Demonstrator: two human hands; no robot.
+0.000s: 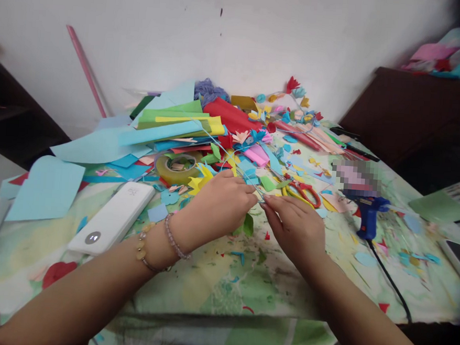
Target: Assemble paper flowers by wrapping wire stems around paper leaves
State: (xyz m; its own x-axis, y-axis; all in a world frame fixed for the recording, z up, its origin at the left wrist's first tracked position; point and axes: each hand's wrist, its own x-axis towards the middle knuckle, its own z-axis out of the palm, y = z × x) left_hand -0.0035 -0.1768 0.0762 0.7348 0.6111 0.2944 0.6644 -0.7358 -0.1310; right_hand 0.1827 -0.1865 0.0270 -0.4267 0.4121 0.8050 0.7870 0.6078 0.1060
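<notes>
Above the middle of the table, my left hand (pixel 228 201) and my right hand (pixel 299 227) nearly meet at the fingertips. Both have their fingers pinched on a thin light-blue cord (pixel 256 184), which loops back over the paper pieces. Below my left hand, a green paper leaf (pixel 249 225) shows; I cannot tell whether it is attached to the cord. A yellow paper flower (pixel 200 182) lies left of that hand. Just beyond my right hand are scissors (pixel 306 192) with red and yellow handles. The exact grip at the fingertips is partly hidden.
A roll of tape (pixel 167 172) sits among coloured paper sheets (pixel 165 136). To the left is a white power bank (pixel 112 219). A blue glue gun (pixel 367 216) stands at the right, its black cable (pixel 390 281) trailing to the front edge. Paper scraps litter the tablecloth.
</notes>
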